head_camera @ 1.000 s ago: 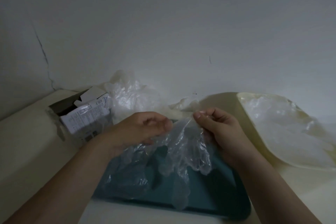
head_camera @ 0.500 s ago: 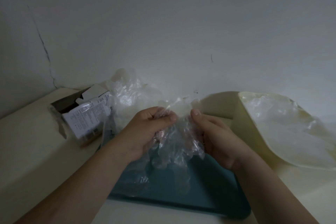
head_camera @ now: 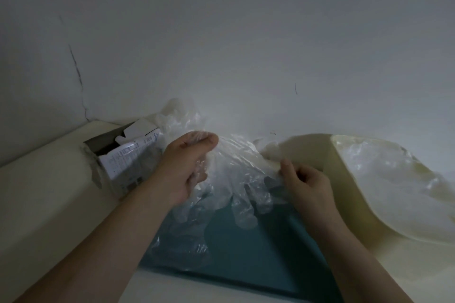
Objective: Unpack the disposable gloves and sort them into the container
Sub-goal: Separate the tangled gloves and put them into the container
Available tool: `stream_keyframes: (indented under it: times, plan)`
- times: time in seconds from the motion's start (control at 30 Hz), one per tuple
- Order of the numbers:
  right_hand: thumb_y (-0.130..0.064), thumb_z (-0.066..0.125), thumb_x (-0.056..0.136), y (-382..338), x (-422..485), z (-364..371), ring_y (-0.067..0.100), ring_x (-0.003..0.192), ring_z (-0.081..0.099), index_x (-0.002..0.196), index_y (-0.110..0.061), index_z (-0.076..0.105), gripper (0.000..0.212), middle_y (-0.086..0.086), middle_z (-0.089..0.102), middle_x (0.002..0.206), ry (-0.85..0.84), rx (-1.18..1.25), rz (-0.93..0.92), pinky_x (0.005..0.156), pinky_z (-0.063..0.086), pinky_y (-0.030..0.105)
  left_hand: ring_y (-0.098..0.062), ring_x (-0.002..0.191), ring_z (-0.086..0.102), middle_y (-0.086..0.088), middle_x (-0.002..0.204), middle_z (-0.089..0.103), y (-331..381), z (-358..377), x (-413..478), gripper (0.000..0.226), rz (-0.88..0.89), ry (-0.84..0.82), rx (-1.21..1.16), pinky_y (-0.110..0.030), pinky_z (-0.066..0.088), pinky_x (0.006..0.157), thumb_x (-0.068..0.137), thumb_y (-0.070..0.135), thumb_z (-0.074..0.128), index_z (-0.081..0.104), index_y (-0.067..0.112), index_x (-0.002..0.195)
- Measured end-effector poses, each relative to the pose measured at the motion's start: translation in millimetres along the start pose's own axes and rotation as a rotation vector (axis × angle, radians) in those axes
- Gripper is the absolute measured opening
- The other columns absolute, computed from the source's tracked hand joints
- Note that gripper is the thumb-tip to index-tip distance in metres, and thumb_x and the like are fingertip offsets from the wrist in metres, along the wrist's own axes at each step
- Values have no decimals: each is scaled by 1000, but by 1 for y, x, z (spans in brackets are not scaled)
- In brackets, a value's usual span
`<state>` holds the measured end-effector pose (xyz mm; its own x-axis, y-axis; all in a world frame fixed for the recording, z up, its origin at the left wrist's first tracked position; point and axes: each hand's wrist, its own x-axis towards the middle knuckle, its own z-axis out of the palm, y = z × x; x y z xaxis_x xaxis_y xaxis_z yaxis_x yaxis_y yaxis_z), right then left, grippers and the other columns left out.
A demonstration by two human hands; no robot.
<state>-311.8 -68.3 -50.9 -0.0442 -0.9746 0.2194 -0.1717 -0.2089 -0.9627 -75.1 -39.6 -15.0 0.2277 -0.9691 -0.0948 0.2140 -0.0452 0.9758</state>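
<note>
Clear plastic glove (head_camera: 237, 172) hangs over the teal tray (head_camera: 248, 256), fingers of the left hand (head_camera: 184, 170) clamped on one edge, fingers of the right hand (head_camera: 307, 186) pinching the other, beside the cream container (head_camera: 341, 174).

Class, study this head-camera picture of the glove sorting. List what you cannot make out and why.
Print on the carton: too small and dim, head view.
Glove count in the cream container: clear layers merge, and the frame edge cuts its right side.
Whether left hand and right hand pinch one clear glove or several: film overlaps.
Near-left corner of the teal tray: behind the left forearm.
</note>
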Motion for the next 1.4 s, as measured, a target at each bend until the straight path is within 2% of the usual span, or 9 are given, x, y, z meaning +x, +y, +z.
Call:
stream_keyframes:
  times: [0.1,0.2,0.3,0.43,0.57,0.73,0.87,1.07,1.4]
  plan:
    - [-52,58,96,-11,0,-2,-1,67,65,81,-18,73,40,-15,72,70,-91,-26,-75,61,50,12,-6,47,42,10,75,72,4,0,-10,15,-26,-134,85,-19,35,48,79,39,83,77,28,87]
    - [-71,62,84,-17,2,-5,14,116,70,115,-19,75,62,-6,77,116,-410,189,111,99,54,36,-12,82,52,21,105,78,-3,8,-17,19,-26,-246,193,-28,34,60,71,47,84,79,45,88]
    - [-49,66,96,-22,-7,-5,30,129,63,131,-3,67,58,14,68,135,-653,353,198,112,43,45,-19,96,67,12,106,79,-13,23,-21,15,44,-330,186,-29,45,73,83,33,81,79,28,97]
    - [-27,64,100,-17,-10,2,39,111,70,120,6,70,39,28,70,121,-505,506,336,99,56,51,-15,101,75,-4,100,80,-23,29,-23,16,171,-316,327,-38,58,96,95,28,76,77,14,102]
    - [-37,73,94,-17,-7,-1,43,90,72,102,-3,76,36,31,73,102,-225,313,286,92,55,64,-9,58,52,1,62,61,-29,23,-28,24,220,-256,529,-27,45,59,97,38,72,73,22,79]
    - [-46,72,94,-16,-3,-10,43,75,68,91,-10,77,36,32,70,89,-53,122,150,76,61,59,-10,48,46,5,57,58,-36,1,-44,23,138,-297,706,-21,38,46,97,40,72,73,21,84]
    - [-44,67,97,-30,-2,-24,36,70,70,84,-4,75,42,18,73,76,-210,-208,14,72,61,49,-12,49,60,1,62,67,-44,-26,-52,20,78,-173,792,-28,49,47,98,29,72,73,21,80]
    - [-36,64,101,-44,-12,-25,1,44,54,83,-13,74,31,1,68,63,-334,-440,-65,48,47,16,-5,85,63,11,100,65,-27,-19,-23,14,431,212,939,-23,48,72,93,30,76,64,26,98]
    - [-33,58,100,-40,-49,-28,24,66,70,82,-13,72,30,9,73,76,-471,-618,-93,62,61,38,-20,123,48,6,138,52,-41,45,21,58,398,-365,1544,-41,50,104,78,35,71,62,33,135]
